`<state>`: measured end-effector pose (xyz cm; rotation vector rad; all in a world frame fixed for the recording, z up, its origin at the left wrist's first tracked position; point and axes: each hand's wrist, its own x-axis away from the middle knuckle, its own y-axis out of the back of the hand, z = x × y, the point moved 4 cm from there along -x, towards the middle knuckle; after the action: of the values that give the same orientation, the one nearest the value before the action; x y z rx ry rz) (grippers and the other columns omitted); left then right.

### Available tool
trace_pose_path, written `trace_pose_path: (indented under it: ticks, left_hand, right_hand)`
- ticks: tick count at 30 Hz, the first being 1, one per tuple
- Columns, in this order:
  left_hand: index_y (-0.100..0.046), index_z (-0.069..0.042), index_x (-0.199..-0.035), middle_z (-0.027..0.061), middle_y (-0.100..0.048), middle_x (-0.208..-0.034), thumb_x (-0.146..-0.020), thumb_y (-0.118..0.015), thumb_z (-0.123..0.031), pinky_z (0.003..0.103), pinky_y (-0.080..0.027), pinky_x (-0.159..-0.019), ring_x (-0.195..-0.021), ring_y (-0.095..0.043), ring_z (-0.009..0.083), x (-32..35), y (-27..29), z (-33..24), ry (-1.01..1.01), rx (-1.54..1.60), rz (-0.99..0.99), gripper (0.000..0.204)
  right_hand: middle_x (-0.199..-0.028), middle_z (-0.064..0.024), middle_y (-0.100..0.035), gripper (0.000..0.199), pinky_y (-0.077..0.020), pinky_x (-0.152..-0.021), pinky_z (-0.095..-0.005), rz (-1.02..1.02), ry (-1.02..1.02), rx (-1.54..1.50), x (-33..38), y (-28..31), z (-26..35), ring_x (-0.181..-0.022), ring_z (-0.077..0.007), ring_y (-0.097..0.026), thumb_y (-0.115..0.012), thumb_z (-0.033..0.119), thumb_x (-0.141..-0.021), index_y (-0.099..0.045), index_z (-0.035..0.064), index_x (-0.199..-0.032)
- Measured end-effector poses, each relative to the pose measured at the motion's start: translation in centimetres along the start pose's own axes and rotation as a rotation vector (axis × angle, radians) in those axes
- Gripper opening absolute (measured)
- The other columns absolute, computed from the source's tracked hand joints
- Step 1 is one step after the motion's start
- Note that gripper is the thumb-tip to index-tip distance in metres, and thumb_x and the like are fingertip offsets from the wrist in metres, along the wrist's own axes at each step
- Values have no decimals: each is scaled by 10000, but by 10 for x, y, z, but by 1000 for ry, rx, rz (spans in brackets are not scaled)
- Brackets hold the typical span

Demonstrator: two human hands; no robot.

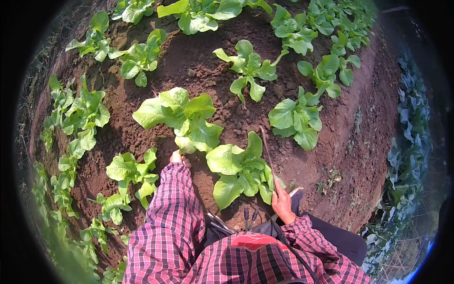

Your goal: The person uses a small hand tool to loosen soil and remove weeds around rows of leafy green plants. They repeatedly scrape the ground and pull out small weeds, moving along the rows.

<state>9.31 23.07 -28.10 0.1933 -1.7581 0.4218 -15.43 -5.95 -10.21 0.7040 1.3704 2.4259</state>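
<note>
Your right hand [282, 203], right of center in the lower half of the frame, is closing its fingers around a thin stick [268, 154]; the stick's long axis is running up and slightly left, its free tip pointing toward the top of the frame. Your left hand [179, 158], left of center, is lying at the lower edge of a large lettuce [187, 118]; leaves are partly hiding the fingers, so whether they are clamping cannot be told. That lettuce, near mid-frame, is spreading its leaves from upper left to lower right. A second lettuce [241, 173] is standing between your hands.
</note>
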Motion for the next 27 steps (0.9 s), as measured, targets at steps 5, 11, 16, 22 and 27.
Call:
trace_pose_path:
  ticks: [5,11,16,22,27]
  left_hand:
    - [-458,-86,-674,-41,-250,-458,-771,-537,-220,283,-197,-343,-338,-239,112,4,1,-1,10,1,-39,184]
    - [-492,-81,-716,-34,-248,-470,-806,-496,-223,290,-198,-337,-335,-237,119,5,10,-2,-17,3,-50,168]
    - [-486,-89,-706,-31,-245,-469,-810,-493,-216,297,-199,-336,-339,-234,124,13,-6,0,-2,3,-39,165]
    - [-457,-103,-690,-52,-246,-471,-805,-498,-225,276,-207,-338,-342,-232,102,1,2,-2,15,-31,11,173]
    - [-383,-146,-636,-64,-241,-457,-793,-460,-160,237,-203,-314,-335,-211,83,-4,17,-3,40,34,102,175]
  right_hand:
    - [-837,-177,-612,501,-505,-649,-425,9,204,3,-54,14,12,-732,-360,-611,-557,109,-827,-443,171,-1310]
    - [-1030,-217,-606,461,-495,-761,-395,117,253,-62,-180,-25,84,-903,-367,-604,-547,53,-821,-466,93,-1273]
    - [-906,-236,-612,493,-490,-689,-430,-19,320,-58,-271,-21,152,-803,-393,-605,-540,112,-840,-415,174,-1313]
    - [-864,-259,-599,513,-460,-681,-453,258,255,83,-226,9,96,-752,-425,-587,-516,125,-841,-386,175,-1334]
    - [-874,-260,-608,567,-459,-737,-491,486,111,145,-115,89,2,-807,-435,-582,-530,135,-825,-350,215,-1357]
